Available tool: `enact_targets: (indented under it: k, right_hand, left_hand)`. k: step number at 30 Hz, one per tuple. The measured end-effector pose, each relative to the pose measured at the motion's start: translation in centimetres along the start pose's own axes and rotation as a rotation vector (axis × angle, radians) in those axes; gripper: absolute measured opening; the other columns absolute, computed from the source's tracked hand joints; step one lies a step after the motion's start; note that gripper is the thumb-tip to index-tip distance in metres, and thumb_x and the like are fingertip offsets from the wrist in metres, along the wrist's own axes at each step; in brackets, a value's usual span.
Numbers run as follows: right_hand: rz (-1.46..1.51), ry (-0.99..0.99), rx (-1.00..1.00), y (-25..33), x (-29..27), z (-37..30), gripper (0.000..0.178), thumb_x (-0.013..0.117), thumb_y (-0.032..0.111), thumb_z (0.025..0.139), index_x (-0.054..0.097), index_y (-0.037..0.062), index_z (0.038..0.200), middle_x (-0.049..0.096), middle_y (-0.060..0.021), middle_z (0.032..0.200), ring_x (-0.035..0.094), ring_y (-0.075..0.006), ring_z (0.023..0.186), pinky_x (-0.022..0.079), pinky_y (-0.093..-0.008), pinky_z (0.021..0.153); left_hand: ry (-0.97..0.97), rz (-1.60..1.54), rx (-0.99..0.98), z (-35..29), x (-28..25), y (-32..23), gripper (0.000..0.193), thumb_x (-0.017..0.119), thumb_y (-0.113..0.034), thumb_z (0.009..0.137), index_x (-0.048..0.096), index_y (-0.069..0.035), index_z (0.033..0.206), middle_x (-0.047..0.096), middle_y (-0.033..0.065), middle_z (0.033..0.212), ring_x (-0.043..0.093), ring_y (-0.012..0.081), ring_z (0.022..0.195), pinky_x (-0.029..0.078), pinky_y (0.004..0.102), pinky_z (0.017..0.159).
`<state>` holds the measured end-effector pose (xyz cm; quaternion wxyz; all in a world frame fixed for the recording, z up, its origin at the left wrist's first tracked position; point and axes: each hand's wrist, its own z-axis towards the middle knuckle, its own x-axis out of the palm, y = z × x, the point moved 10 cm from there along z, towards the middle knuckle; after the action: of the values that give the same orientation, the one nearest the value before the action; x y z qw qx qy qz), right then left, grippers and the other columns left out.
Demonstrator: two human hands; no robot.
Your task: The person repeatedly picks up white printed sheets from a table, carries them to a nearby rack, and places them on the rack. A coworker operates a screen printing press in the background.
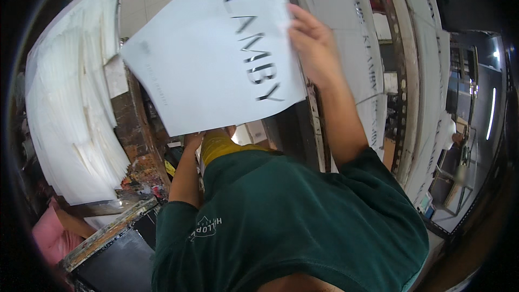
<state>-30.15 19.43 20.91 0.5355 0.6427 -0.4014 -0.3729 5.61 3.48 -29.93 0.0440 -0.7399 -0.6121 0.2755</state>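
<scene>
My right hand (314,46) pinches the right edge of a large white sheet (189,59) with big black lettering along one side and faint small print near its left edge. The sheet is raised in front of me, slightly curved, and I cannot tell whether it is paper or plastic. Below its lower edge, my left hand (195,138) is mostly hidden behind the sheet; its fingers do not show clearly. A thick pile of blank white sheets (73,103) lies fanned out on the left.
Printed white sheets (338,27) lie in rows on long racks to the right, with a perforated metal rail (403,75) between them. A dark framed panel (116,259) stands at lower left, by a person in pink (57,232). Paint stains a wooden surface (141,172).
</scene>
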Motion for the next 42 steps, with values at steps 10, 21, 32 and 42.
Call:
enact_targets:
  k: [10, 21, 32, 42]
  right_hand:
    - [-0.547, -0.671, 0.190, -7.5, -39.8, -7.8, 0.050, 0.053, 0.007, 0.075, 0.047, 0.0047, 0.125, 0.056, -0.0066, 0.103, 0.051, -0.0118, 0.087, 0.039, -0.0233, 0.077]
    - [-0.919, -0.858, 0.374, -16.7, -58.9, -6.2, 0.039, 0.046, 0.008, 0.076, 0.057, 0.0055, 0.113, 0.058, -0.0041, 0.084, 0.051, -0.0101, 0.066, 0.040, -0.0206, 0.060]
    - [-1.006, -0.877, 0.290, -14.7, -59.1, -4.3, 0.039, 0.042, 0.002, 0.072, 0.061, 0.0049, 0.106, 0.061, -0.0085, 0.090, 0.054, -0.0172, 0.078, 0.043, -0.0270, 0.071]
    - [-0.972, -0.869, 0.337, -16.7, -60.4, -4.0, 0.038, 0.042, 0.005, 0.078, 0.060, 0.0109, 0.112, 0.059, -0.0107, 0.100, 0.055, -0.0182, 0.084, 0.043, -0.0273, 0.076]
  left_hand:
    - [0.084, -0.036, 0.044, -3.1, 8.7, 5.4, 0.055, 0.066, -0.039, 0.072, 0.054, -0.006, 0.113, 0.059, 0.0135, 0.099, 0.057, 0.0265, 0.093, 0.045, 0.0374, 0.080]
    - [0.245, 0.189, -0.081, -3.2, 8.2, 6.2, 0.058, 0.062, -0.046, 0.075, 0.053, -0.004, 0.114, 0.056, 0.0155, 0.103, 0.055, 0.0294, 0.093, 0.045, 0.0392, 0.078]
    - [0.187, 0.232, -0.026, -1.8, 5.8, 3.9, 0.053, 0.062, -0.041, 0.077, 0.054, -0.003, 0.113, 0.058, 0.0137, 0.093, 0.057, 0.0264, 0.084, 0.046, 0.0377, 0.073]
    - [0.179, 0.256, 0.021, -1.5, 5.8, 4.2, 0.048, 0.062, -0.039, 0.078, 0.056, -0.003, 0.109, 0.055, 0.0087, 0.081, 0.053, 0.0222, 0.072, 0.044, 0.0360, 0.067]
